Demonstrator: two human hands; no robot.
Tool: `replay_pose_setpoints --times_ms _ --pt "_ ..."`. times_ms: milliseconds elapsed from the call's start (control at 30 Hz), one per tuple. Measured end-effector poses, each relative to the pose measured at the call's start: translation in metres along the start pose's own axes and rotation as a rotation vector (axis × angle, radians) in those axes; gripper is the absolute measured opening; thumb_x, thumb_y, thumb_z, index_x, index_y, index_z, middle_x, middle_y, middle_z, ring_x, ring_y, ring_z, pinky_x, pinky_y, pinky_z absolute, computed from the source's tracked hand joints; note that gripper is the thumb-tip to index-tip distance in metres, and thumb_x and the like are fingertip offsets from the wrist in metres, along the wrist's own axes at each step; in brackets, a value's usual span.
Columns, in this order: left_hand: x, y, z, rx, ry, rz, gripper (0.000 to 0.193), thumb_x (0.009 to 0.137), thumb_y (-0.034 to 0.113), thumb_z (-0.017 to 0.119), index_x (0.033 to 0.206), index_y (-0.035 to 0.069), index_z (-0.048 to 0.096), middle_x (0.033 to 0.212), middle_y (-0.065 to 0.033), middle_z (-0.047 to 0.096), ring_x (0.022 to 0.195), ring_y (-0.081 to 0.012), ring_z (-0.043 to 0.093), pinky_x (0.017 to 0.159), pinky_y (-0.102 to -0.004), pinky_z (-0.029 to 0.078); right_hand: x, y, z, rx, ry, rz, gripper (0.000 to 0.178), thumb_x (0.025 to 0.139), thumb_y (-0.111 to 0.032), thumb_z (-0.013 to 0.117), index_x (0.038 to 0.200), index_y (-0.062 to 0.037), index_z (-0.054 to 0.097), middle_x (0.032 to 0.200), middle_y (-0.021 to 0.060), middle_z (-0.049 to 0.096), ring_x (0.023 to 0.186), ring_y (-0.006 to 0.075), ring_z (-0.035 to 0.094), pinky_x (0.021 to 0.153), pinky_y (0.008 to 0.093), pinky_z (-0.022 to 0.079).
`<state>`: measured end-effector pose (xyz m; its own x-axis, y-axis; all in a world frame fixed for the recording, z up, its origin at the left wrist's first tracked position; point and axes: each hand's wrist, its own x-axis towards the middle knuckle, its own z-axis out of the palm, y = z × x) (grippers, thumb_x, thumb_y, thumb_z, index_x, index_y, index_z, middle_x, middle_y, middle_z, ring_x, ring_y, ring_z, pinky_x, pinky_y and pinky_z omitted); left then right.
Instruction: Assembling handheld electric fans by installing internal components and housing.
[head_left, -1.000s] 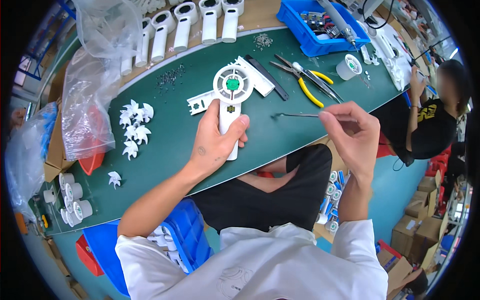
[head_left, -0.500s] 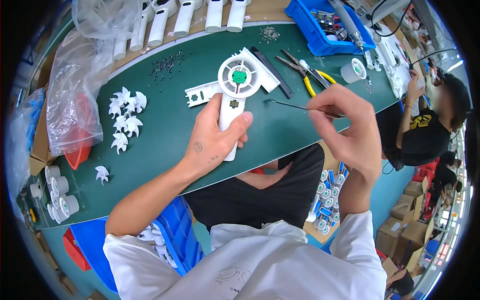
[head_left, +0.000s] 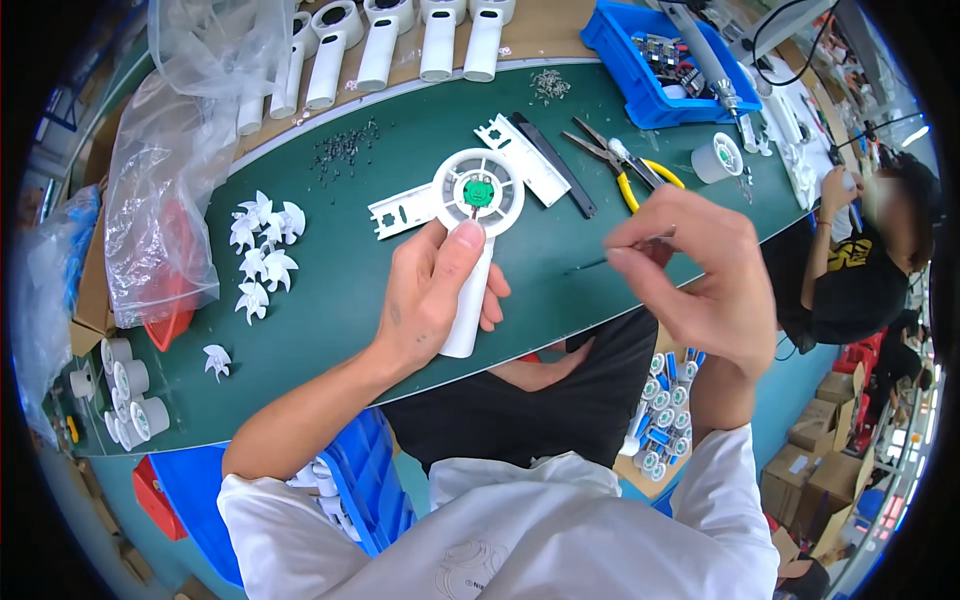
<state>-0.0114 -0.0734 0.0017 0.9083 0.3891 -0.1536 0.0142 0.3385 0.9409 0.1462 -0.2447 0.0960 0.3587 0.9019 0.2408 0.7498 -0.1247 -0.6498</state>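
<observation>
My left hand [head_left: 425,295] is closed around the handle of a white handheld fan body [head_left: 466,320], its thumb pressed on the neck just below the round ring. Inside that ring sits a round green circuit board [head_left: 479,192] on spokes. To the right, my right hand [head_left: 710,280] pinches a thin dark metal pick [head_left: 592,266], its tip pointing left and apart from the fan body. White slotted half-shells [head_left: 403,213] lie beside and behind the ring. A dark strip [head_left: 556,165] and yellow-handled pliers [head_left: 627,190] rest farther right.
White fan blades [head_left: 265,265] and small dark parts [head_left: 345,148] lie on the left of the green table [head_left: 330,350]. Several white fan bodies [head_left: 438,45] line the far edge. A blue bin [head_left: 650,110] stands far right, near a white cup-shaped part [head_left: 712,160]. A co-worker [head_left: 870,250] sits at right.
My left thumb has moved up to the neck, covering the small display that showed there. My right hand has shifted slightly down and right with the pick, whose tip is farther from the fan.
</observation>
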Motion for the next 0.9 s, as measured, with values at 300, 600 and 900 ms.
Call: replay_pose_setpoints --times_ms 300,600,900 --pt "-0.001 0.000 -0.002 0.271 0.009 0.006 0.045 0.097 0.038 0.050 0.093 -0.005 0.063 0.070 -0.0082 0.062 0.056 -0.0120 0.057 0.053 -0.0259 0.046 -0.036 0.050 0.041 0.033 0.000 0.006 0.011 0.081 0.004 0.065 0.091 0.0011 0.068 0.080 0.0115 0.067 0.070 0.0219 0.065 0.060 0.0292 0.050" --pt "0.010 0.036 -0.019 0.573 -0.283 -0.339 0.051 0.092 0.046 0.060 0.085 -0.004 0.063 0.064 -0.0087 0.060 0.053 -0.0117 0.058 0.049 -0.0271 0.046 -0.040 0.045 0.059 0.442 0.441 -0.080 0.025 0.102 -0.015 0.040 0.096 0.0062 0.052 0.079 0.0145 0.060 0.062 0.0198 0.066 0.058 0.0276 0.053" --pt "0.013 0.046 -0.022 1.024 -0.231 0.059 0.057 0.079 0.032 0.075 0.118 -0.001 0.050 0.086 -0.0227 0.067 0.078 -0.0400 0.065 0.072 -0.0413 0.050 0.026 0.055 0.052 0.338 0.167 -0.442 0.014 0.096 -0.008 0.052 0.092 0.0052 0.055 0.071 0.0102 0.058 0.053 0.0125 0.052 0.048 0.0244 0.041"
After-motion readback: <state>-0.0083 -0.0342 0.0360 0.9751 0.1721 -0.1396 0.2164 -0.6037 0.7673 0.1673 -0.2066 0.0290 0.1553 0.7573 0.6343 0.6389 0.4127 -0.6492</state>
